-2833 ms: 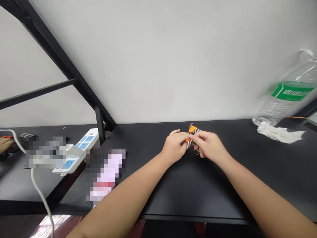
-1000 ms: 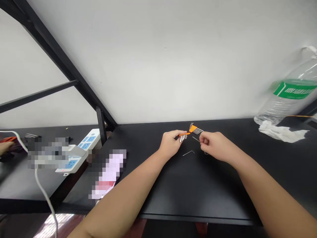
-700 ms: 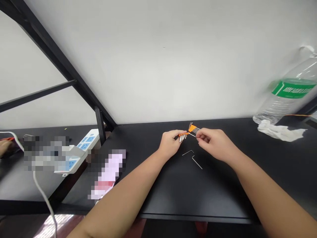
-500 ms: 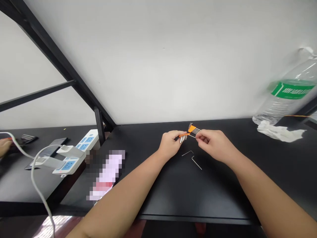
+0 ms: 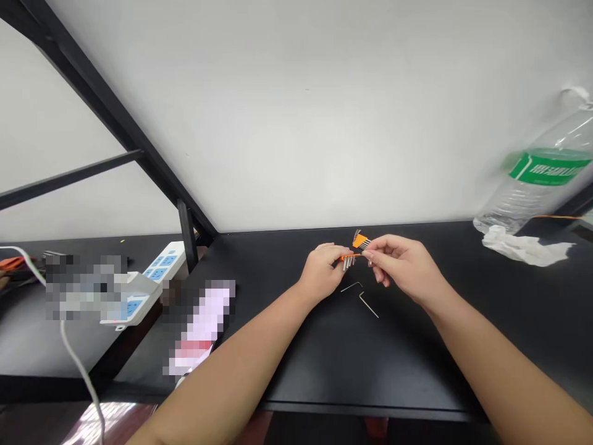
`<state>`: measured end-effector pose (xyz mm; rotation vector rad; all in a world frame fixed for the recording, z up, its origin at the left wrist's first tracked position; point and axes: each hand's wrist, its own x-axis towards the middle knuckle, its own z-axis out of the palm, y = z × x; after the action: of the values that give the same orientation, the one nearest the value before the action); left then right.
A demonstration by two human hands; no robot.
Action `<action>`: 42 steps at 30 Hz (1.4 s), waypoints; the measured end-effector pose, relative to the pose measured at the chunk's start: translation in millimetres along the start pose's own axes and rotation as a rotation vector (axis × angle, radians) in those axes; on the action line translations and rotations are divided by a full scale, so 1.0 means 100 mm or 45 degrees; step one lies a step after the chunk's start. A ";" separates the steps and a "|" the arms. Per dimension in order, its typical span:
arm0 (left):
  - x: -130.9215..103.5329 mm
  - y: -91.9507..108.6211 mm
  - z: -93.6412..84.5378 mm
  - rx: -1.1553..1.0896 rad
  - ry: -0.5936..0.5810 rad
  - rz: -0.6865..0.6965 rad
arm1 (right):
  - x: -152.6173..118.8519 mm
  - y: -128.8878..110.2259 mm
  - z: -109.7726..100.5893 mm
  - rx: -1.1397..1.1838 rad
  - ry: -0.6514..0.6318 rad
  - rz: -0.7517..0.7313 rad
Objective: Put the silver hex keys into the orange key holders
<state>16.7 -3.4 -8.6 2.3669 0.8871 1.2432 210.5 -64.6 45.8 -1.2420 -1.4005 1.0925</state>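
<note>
My left hand (image 5: 322,272) is closed around an orange hex key holder (image 5: 351,256), with several short silver key ends hanging below it. The thumb and finger of my right hand (image 5: 401,266) pinch together at the holder's right end, on a thin hex key mostly covered by the fingertips. Just behind them, a second orange holder (image 5: 360,240) with several keys lies on the table, partly hidden by my right hand. Two loose L-shaped keys rest below my hands: a smaller hex key (image 5: 351,287) and a longer hex key (image 5: 369,305).
A pixelated pinkish-white object (image 5: 204,324) lies left on the black table (image 5: 370,364). Further left is a white power strip (image 5: 164,269) with a white cable (image 5: 76,364). Crumpled tissue (image 5: 525,247) and a large plastic bottle (image 5: 532,185) are at right, near the wall.
My right hand has moved slightly left, its fingertips now against the holder's end, and its lower fingers have spread. The co-worker's hand at far left has mostly gone from view.
</note>
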 end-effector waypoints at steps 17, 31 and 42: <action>0.00 0.01 -0.01 -0.279 0.133 -0.296 | 0.05 0.15 -0.01 -0.679 -0.218 -0.049; 0.01 0.02 -0.01 -0.312 0.065 -0.343 | -0.11 0.17 0.10 -1.024 -0.336 -0.166; 0.02 0.07 0.03 -0.386 0.083 -0.338 | 0.05 0.12 0.09 0.009 0.215 -0.172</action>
<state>22.4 -7.5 -5.7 1.9157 0.9244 1.2522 202.9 -59.2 32.6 -1.1883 -1.3301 0.8787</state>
